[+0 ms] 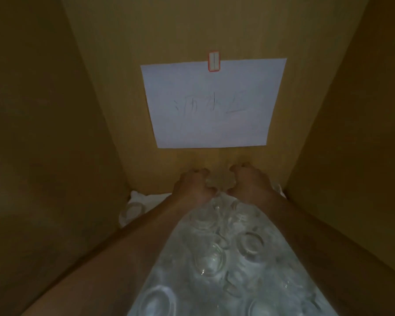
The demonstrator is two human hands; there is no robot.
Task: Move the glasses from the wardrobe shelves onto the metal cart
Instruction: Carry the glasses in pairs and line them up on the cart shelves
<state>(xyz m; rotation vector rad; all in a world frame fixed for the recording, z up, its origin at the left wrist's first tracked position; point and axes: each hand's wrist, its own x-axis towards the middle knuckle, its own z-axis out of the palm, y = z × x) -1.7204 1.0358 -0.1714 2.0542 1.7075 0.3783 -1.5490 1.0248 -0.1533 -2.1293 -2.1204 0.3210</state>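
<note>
At centre frame the left hand (193,184) and right hand (251,182) curl round rear glasses (211,256); they look fragile and slippery, best gripped by the sides.

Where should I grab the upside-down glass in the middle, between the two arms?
Take that upside-down glass round its side wall, coming straight down from above. Its flat base faces up, so there is no open rim to hook a finger in, and other glasses crowd close beside it, so fingers probably slip in best from the top. Both hands, left hand and right hand, are busy at the back row.
</note>
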